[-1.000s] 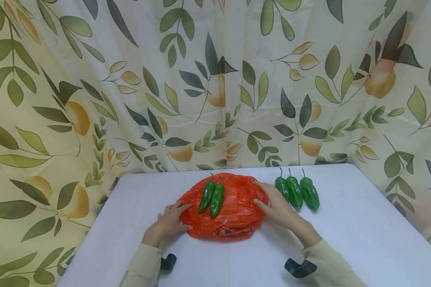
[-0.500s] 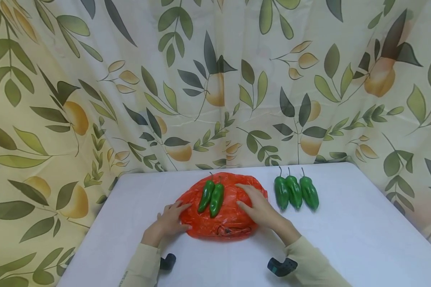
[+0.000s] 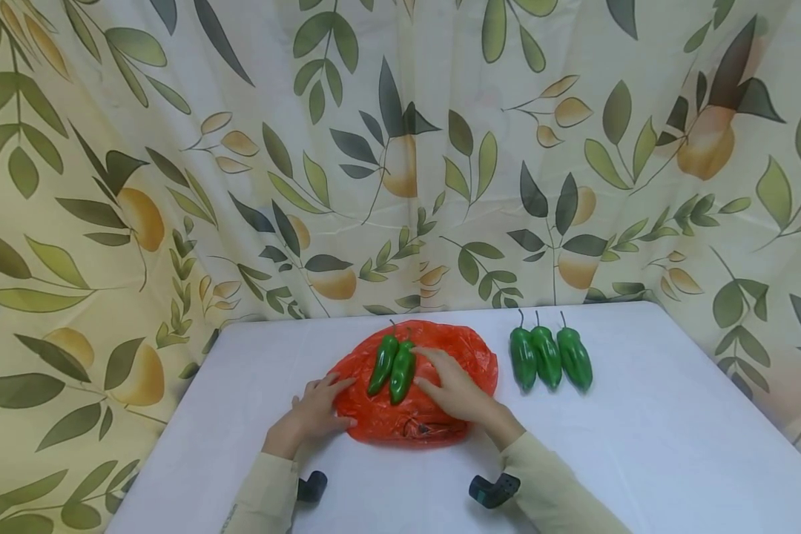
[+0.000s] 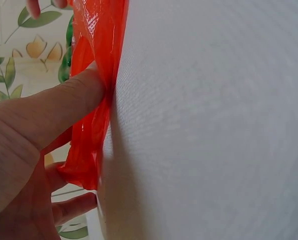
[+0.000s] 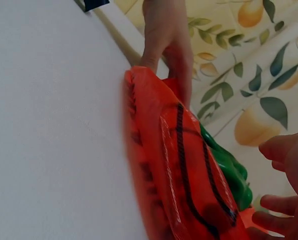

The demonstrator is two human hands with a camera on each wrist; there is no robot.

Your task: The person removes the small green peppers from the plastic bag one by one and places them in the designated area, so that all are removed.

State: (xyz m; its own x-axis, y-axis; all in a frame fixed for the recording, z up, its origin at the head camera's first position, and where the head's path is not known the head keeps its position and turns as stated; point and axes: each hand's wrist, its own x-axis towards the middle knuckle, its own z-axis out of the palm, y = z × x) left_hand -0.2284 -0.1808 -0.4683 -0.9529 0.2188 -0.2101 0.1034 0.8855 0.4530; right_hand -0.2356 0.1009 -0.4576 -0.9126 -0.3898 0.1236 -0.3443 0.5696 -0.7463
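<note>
A crumpled red plastic bag (image 3: pixel 483 363) lies on the table, with two green chili peppers (image 3: pixel 402 377) side by side on top. My left hand (image 3: pixel 311 411) rests at the bag's left edge, fingers spread. In the left wrist view its thumb (image 4: pixel 71 100) touches the red plastic. Over the bag's right half, my right hand (image 3: pixel 457 389) reaches with parted fingers and thumb, fingertips close to the right-hand pepper. The right wrist view shows this hand (image 5: pixel 288 185) holding nothing, near the green peppers (image 5: pixel 228 167) behind the bag.
Three more green peppers (image 3: pixel 546 357) stand in a row on the white tabletop (image 3: pixel 641 415), right of the bag. A leaf-and-fruit patterned curtain (image 3: pixel 440 185) hangs behind the table. Black wrist devices (image 3: pixel 495 490) sit below both hands.
My right hand has moved left from the bag's right edge, across the bag toward the two peppers. The left hand and the peppers have stayed put.
</note>
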